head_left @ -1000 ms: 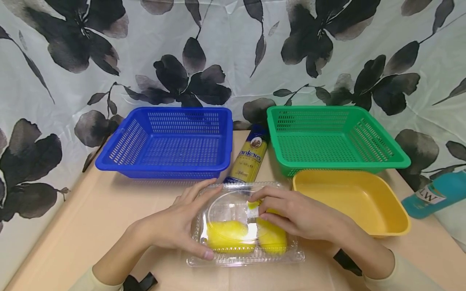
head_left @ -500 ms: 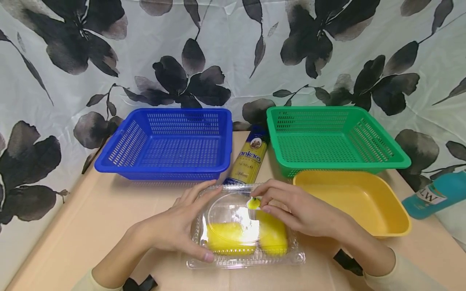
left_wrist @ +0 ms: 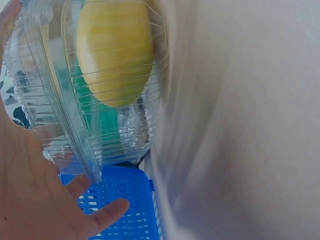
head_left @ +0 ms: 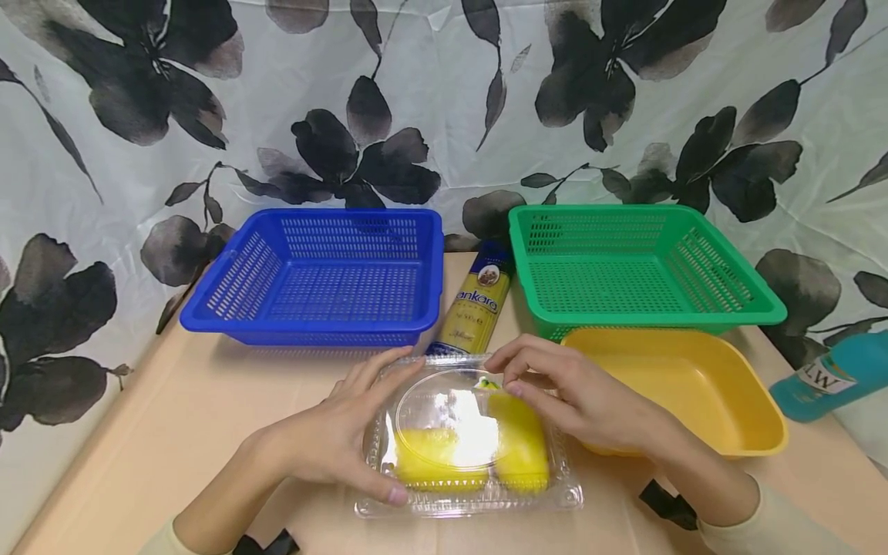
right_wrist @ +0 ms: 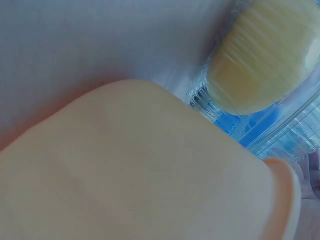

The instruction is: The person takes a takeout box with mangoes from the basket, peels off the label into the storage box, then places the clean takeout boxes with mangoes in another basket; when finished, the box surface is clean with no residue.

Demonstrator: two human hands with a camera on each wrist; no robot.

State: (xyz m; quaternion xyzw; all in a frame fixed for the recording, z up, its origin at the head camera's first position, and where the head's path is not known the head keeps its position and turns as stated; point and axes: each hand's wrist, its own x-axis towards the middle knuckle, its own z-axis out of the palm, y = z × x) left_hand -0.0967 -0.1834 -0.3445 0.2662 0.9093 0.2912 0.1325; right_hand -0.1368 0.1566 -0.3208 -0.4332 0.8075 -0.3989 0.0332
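A clear plastic clamshell container [head_left: 430, 401] lies closed on the table, with yellow oval fruits inside: one [head_left: 437, 462] lengthwise at left, another [head_left: 520, 447] at right. My left hand [head_left: 333, 443] spans the container's left side, thumb at the front edge and fingers at the back, mostly straight; in the left wrist view two fingers [left_wrist: 110, 215] stick out past the container. With curled fingers at the lid's back right, my right hand [head_left: 576, 393] pinches a small white, yellow and green sticker [head_left: 487, 382], mostly hidden. Whether it still adheres to the lid cannot be seen.
Behind stand a blue perforated basket [head_left: 312, 338] and a green one [head_left: 659, 317], with a yellow pasta packet [head_left: 472, 312] between them. A yellow tub [head_left: 694, 397] sits right of my right hand. A teal bottle [head_left: 846, 378] stands at the far right.
My right hand has shifted slightly right and back along the lid. The sticker at its fingertips has turned, and less of it shows. My left hand and the container have stayed put.
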